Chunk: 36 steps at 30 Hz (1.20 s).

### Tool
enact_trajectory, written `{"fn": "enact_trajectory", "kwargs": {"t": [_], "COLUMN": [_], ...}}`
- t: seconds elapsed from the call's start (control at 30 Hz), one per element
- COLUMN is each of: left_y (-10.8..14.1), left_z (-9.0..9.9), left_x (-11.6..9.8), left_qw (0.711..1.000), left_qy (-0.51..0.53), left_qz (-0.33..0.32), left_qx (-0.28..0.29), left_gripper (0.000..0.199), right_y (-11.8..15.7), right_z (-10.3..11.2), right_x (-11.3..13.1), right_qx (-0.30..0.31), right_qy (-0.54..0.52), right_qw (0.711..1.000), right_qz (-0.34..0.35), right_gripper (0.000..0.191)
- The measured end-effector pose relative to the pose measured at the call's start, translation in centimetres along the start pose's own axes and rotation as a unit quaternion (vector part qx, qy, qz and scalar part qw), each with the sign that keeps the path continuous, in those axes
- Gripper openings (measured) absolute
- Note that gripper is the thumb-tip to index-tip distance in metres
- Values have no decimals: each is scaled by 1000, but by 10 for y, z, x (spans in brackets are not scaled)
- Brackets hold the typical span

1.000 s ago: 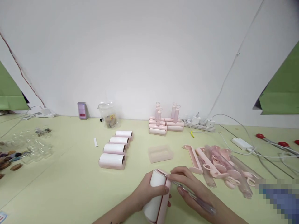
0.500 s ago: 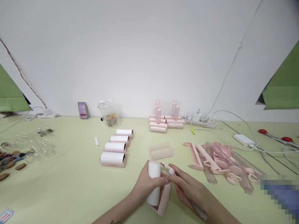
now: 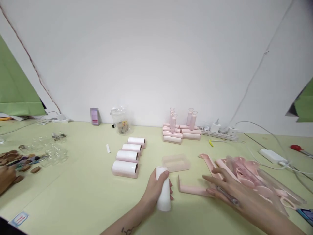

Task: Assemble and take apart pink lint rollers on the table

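My left hand (image 3: 156,187) is wrapped around a white lint roller refill (image 3: 163,197), held upright and slightly tilted above the table. My right hand (image 3: 227,189) is spread to the right of it, with slim metal tweezers (image 3: 227,195) tucked across the fingers. Its fingertips are at the end of a pink L-shaped roller frame (image 3: 193,190) lying on the table; whether they grip it is unclear. Behind the refill sits a translucent pink cover (image 3: 176,163). Beyond the right hand lies a heap of pink handles and clear tubes (image 3: 254,176), partly hidden by that hand.
White rolls in pink cases (image 3: 125,167) stand in a row left of centre. Finished-looking pink rollers (image 3: 172,134) are stacked by the wall near a power strip (image 3: 220,134). Cables and a white adapter (image 3: 271,156) lie right. Another person's hand (image 3: 6,178) is beside corks and glass bottles.
The pink frame has come away from the white refill and now lies on the table to the right. My right hand has moved right with the tweezers; the left keeps the refill.
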<state>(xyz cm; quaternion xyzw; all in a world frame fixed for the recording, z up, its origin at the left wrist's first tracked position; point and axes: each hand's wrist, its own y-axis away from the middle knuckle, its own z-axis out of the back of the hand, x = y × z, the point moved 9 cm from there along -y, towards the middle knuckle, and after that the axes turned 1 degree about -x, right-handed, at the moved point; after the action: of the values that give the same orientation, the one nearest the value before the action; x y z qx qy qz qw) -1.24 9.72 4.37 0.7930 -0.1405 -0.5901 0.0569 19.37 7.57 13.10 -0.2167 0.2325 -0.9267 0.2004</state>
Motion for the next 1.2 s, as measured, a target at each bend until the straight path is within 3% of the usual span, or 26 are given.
{"fn": "enact_trajectory", "kwargs": {"t": [0.1,0.23,0.4,0.6,0.8,0.93,1.1,1.2], "left_y": [0,1,2,1,1,0,-1,1], "left_z": [-3,-6,-10,-9,-5,-5,-5,-7], "left_x": [0,-2,-5,1,4,5,4,1], "left_qw": [1000,997,992,994,995,996,994,993], "left_qy": [-22,-62,-90,-78,-70,-68,-78,-85], "left_qz": [-20,-52,-80,-72,-56,-50,-63,-70], "left_qx": [5,13,37,36,31,32,32,38], "left_gripper": [37,40,38,39,38,37,38,37], "right_y": [1,6,12,20,14,6,17,15], "right_z": [-17,-47,-66,-61,-42,-30,-57,-65], "right_x": [11,53,84,80,76,70,85,65], "right_qx": [39,64,176,249,233,212,236,197], "right_qy": [14,10,-74,-122,-93,-116,-73,31], "right_qw": [999,994,974,956,958,967,959,970], "right_qz": [19,84,123,98,135,81,140,136], "right_gripper": [26,17,15,1,13,9,27,33]}}
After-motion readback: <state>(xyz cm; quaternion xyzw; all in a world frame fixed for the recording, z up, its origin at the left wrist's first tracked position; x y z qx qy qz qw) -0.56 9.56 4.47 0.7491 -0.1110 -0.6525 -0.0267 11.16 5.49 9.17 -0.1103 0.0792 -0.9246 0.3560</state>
